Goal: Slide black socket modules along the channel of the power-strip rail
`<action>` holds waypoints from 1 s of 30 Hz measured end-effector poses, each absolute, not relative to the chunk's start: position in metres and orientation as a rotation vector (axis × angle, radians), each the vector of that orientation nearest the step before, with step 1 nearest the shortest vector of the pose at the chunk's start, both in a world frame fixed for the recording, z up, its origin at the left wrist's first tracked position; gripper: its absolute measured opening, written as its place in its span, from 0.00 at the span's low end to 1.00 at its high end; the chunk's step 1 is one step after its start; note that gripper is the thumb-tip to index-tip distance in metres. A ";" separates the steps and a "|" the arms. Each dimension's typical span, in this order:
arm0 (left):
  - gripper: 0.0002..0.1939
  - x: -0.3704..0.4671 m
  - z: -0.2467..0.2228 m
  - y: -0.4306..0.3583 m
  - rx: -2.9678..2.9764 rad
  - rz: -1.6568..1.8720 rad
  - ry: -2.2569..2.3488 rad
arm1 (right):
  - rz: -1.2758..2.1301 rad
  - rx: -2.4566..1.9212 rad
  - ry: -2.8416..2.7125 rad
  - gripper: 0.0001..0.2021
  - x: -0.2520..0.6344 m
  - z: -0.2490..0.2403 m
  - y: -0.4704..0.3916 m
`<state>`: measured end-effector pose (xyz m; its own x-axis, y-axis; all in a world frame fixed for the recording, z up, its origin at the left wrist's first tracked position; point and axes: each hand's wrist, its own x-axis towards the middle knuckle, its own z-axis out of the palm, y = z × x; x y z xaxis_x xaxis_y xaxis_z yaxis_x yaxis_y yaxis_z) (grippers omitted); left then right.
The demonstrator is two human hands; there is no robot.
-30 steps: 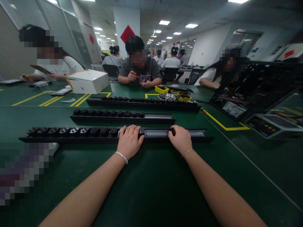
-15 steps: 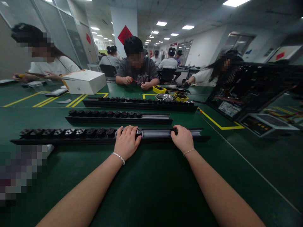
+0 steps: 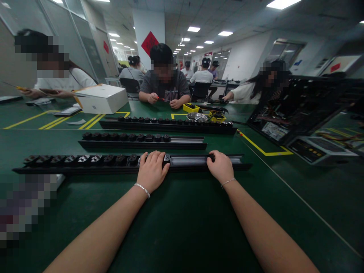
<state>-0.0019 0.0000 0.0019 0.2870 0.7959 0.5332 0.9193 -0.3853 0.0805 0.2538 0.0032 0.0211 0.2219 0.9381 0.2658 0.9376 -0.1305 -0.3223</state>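
In front of me a long black track rail (image 3: pixel 85 170) lies across the green table, with a row of black socket modules (image 3: pixel 96 159) filling its left part. My left hand (image 3: pixel 152 170) lies over the right end of that row. Its fingers curl over the far side and its thumb is on the near side. Farther right, my right hand (image 3: pixel 221 167) pinches a dark socket module (image 3: pixel 212 156) at the rail's channel. The palm and fingers hide most of this module. Bare silvery channel (image 3: pixel 187 160) shows between my hands.
Behind lie a shorter black rail (image 3: pixel 142 145) and a longer one (image 3: pixel 167 126), both holding modules. A metal bowl (image 3: pixel 197 117) and yellow trays (image 3: pixel 191 107) are beyond them. An open computer case (image 3: pixel 273 110) stands right, a white box (image 3: pixel 104 99) left. Co-workers sit around the table.
My right hand has shifted slightly right along the rail with the module. My left hand stays in place. At the far left, a co-worker's hand has moved its yellow-handled tool.
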 end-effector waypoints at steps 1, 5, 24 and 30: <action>0.22 -0.002 0.002 0.000 -2.314 -0.739 -1.580 | 0.004 -2.088 -1.729 0.14 0.254 0.021 0.003; 0.22 -0.002 0.001 0.001 -2.314 -0.739 -1.583 | 0.013 -2.090 -1.724 0.15 0.256 0.021 0.004; 0.22 -0.002 0.002 0.000 -2.315 -0.708 -1.573 | -0.004 -2.131 -1.719 0.17 0.264 0.022 0.005; 0.22 -0.002 0.001 0.001 -2.319 -0.736 -1.576 | 0.006 -2.149 -1.704 0.17 0.267 0.022 0.005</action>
